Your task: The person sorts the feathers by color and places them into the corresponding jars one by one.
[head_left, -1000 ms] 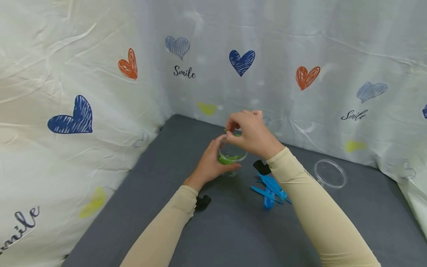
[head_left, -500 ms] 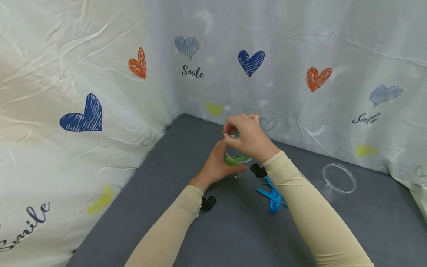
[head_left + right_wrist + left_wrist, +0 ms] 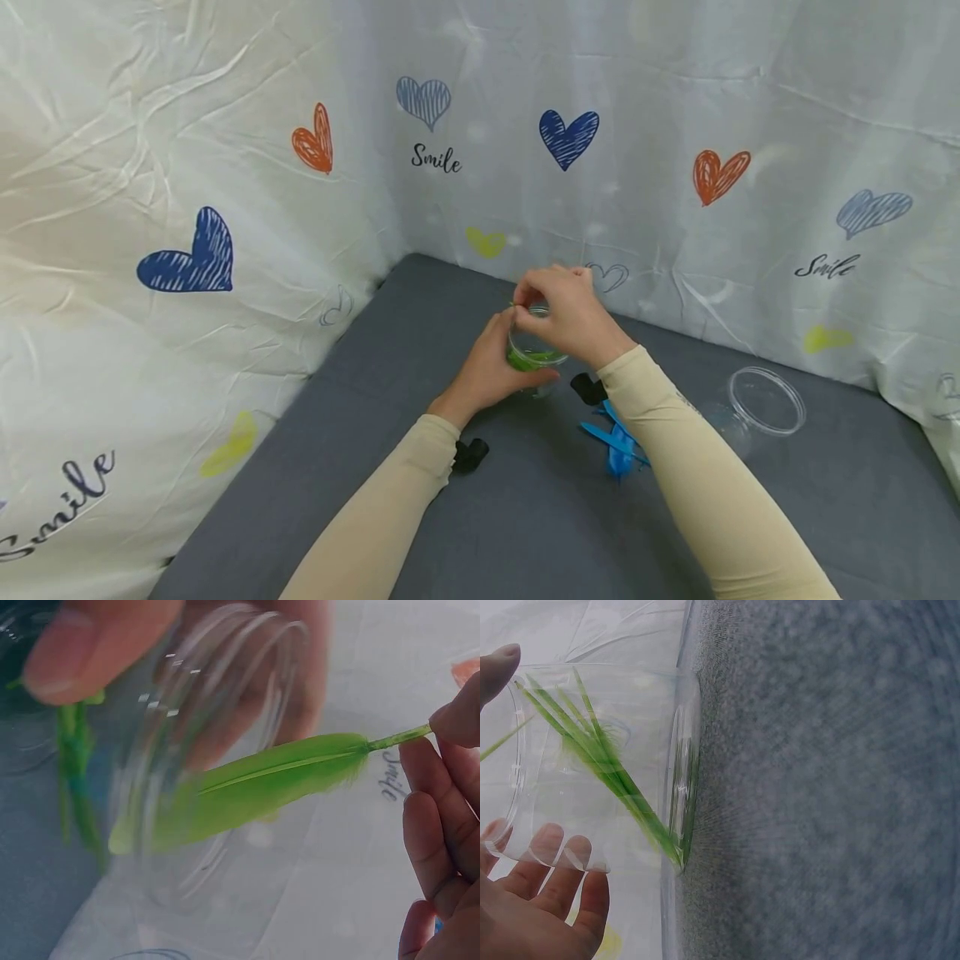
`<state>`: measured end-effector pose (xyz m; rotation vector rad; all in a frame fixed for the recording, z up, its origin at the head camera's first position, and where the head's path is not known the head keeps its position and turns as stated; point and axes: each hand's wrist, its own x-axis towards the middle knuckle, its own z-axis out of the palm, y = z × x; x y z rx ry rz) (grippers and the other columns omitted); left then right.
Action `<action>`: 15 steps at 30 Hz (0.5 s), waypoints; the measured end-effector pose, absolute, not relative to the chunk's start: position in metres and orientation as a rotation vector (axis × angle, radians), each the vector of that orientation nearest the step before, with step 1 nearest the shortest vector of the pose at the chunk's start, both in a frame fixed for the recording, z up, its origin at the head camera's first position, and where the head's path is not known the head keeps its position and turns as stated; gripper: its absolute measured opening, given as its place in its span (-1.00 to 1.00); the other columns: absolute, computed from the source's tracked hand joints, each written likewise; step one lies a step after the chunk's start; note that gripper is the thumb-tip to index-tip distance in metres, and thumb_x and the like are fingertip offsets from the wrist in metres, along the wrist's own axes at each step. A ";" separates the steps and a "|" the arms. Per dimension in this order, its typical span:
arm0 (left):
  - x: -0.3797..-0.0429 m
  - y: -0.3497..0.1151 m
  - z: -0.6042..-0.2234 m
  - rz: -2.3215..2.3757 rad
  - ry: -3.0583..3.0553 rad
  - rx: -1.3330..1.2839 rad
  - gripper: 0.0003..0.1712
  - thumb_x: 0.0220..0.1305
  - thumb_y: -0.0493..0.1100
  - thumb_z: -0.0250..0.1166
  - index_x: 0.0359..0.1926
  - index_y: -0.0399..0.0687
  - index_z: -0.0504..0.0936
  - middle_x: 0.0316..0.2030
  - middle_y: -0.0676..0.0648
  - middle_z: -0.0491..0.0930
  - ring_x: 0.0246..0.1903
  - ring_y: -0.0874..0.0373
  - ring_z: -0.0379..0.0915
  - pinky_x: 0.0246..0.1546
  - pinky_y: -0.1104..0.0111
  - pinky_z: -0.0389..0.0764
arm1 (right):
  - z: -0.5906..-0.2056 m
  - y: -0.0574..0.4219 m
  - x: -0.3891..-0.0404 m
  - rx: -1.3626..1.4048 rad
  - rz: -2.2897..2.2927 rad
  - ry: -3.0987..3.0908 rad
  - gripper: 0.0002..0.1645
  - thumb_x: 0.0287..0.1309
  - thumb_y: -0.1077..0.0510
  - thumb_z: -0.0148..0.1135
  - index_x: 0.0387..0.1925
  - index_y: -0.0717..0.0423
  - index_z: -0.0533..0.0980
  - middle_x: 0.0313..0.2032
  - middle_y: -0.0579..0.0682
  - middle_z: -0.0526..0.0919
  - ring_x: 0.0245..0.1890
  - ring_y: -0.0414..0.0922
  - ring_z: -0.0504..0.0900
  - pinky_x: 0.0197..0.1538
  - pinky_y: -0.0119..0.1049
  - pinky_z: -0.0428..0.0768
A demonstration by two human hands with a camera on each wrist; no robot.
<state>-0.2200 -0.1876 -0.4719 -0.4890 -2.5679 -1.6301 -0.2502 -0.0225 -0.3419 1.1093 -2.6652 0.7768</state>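
My left hand [image 3: 487,362] grips a clear plastic jar [image 3: 641,694] around its side, thumb and fingers on opposite sides of the wall. Several green feathers [image 3: 619,780] lean inside, their lower ends near the jar's base. Over the mouth, my right hand [image 3: 572,317] pinches one more green feather [image 3: 300,771] by its quill between thumb and fingertip. Its broad tip points down into the threaded opening, as the right wrist view shows. In the head view the right fingers hide most of this feather.
Several blue feathers [image 3: 619,457] lie in a loose pile on the grey tabletop [image 3: 525,517], partly behind the right forearm. Farther right is another clear jar with its open rim [image 3: 780,432] up. A white curtain [image 3: 645,75] printed with hearts closes off the back and left.
My right hand has come down a little toward the jar mouth with the green feather. The left hand keeps its grip on the jar. The head view has swung slightly left.
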 end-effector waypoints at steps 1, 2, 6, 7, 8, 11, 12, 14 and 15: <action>-0.220 -0.187 -0.472 -1.636 -2.574 -0.478 0.25 0.18 0.32 0.63 0.71 0.51 0.05 0.63 0.04 0.16 0.59 0.00 0.20 0.56 -0.17 0.36 | -0.344 -0.021 -0.250 1.104 0.778 -2.669 -0.95 0.44 0.11 0.40 -0.21 -0.04 0.66 -0.21 -0.11 0.77 -0.07 -0.05 0.63 0.23 0.17 0.23; -0.220 -0.187 -0.472 -1.641 -2.577 -0.468 0.25 0.17 0.33 0.63 0.70 0.54 0.05 0.63 0.04 0.15 0.60 0.00 0.20 0.56 -0.17 0.36 | -0.345 -0.020 -0.251 1.100 0.776 -2.672 -0.95 0.44 0.11 0.39 -0.20 -0.04 0.66 -0.21 -0.10 0.77 -0.06 -0.04 0.63 0.22 0.17 0.23; -0.219 -0.187 -0.472 -1.650 -2.587 -0.444 0.26 0.16 0.37 0.61 0.70 0.57 0.01 0.64 0.05 0.15 0.59 0.00 0.20 0.54 -0.19 0.38 | -0.350 -0.016 -0.251 1.094 0.773 -2.678 -0.95 0.45 0.10 0.39 -0.20 -0.05 0.65 -0.20 -0.10 0.78 -0.05 -0.01 0.65 0.19 0.16 0.23; -0.219 -0.187 -0.472 -1.648 -2.589 -0.441 0.26 0.16 0.38 0.60 0.70 0.59 0.00 0.63 0.05 0.16 0.58 0.00 0.21 0.53 -0.18 0.39 | -0.351 -0.015 -0.251 1.093 0.774 -2.679 -0.94 0.45 0.09 0.40 -0.19 -0.05 0.65 -0.20 -0.09 0.77 -0.05 0.00 0.65 0.20 0.16 0.23; -0.219 -0.187 -0.472 -1.644 -2.589 -0.444 0.26 0.16 0.38 0.60 0.70 0.60 0.00 0.63 0.05 0.17 0.57 0.01 0.22 0.53 -0.18 0.40 | -0.352 -0.014 -0.251 1.092 0.778 -2.682 -0.94 0.45 0.09 0.40 -0.19 -0.05 0.65 -0.20 -0.09 0.77 -0.05 0.00 0.65 0.20 0.16 0.23; -0.219 -0.187 -0.472 -1.631 -2.581 -0.460 0.26 0.17 0.36 0.61 0.69 0.63 -0.01 0.61 0.04 0.19 0.53 0.02 0.26 0.51 -0.14 0.43 | -0.355 -0.012 -0.252 1.077 0.777 -2.695 -0.92 0.45 0.07 0.42 -0.18 -0.05 0.65 -0.19 -0.09 0.76 -0.05 -0.03 0.64 0.22 0.16 0.24; -0.219 -0.186 -0.472 -1.630 -2.576 -0.466 0.25 0.17 0.35 0.61 0.69 0.63 0.00 0.60 0.04 0.20 0.52 0.02 0.27 0.51 -0.13 0.43 | -0.356 -0.011 -0.252 1.071 0.776 -2.701 -0.91 0.44 0.06 0.43 -0.17 -0.06 0.65 -0.18 -0.08 0.76 -0.06 -0.04 0.63 0.22 0.16 0.25; -0.219 -0.186 -0.471 -1.625 -2.569 -0.473 0.24 0.17 0.33 0.62 0.68 0.64 0.01 0.60 0.03 0.21 0.51 0.02 0.29 0.50 -0.11 0.44 | -0.358 -0.009 -0.252 1.059 0.773 -2.714 -0.91 0.45 0.05 0.42 -0.16 -0.06 0.66 -0.17 -0.08 0.76 -0.05 -0.03 0.64 0.22 0.16 0.26; -0.219 -0.186 -0.471 -1.623 -2.566 -0.476 0.24 0.18 0.32 0.62 0.68 0.63 0.02 0.59 0.02 0.22 0.50 0.02 0.29 0.49 -0.11 0.45 | -0.359 -0.009 -0.252 1.054 0.772 -2.721 -0.91 0.45 0.05 0.42 -0.15 -0.05 0.66 -0.17 -0.08 0.77 -0.05 -0.02 0.64 0.21 0.16 0.25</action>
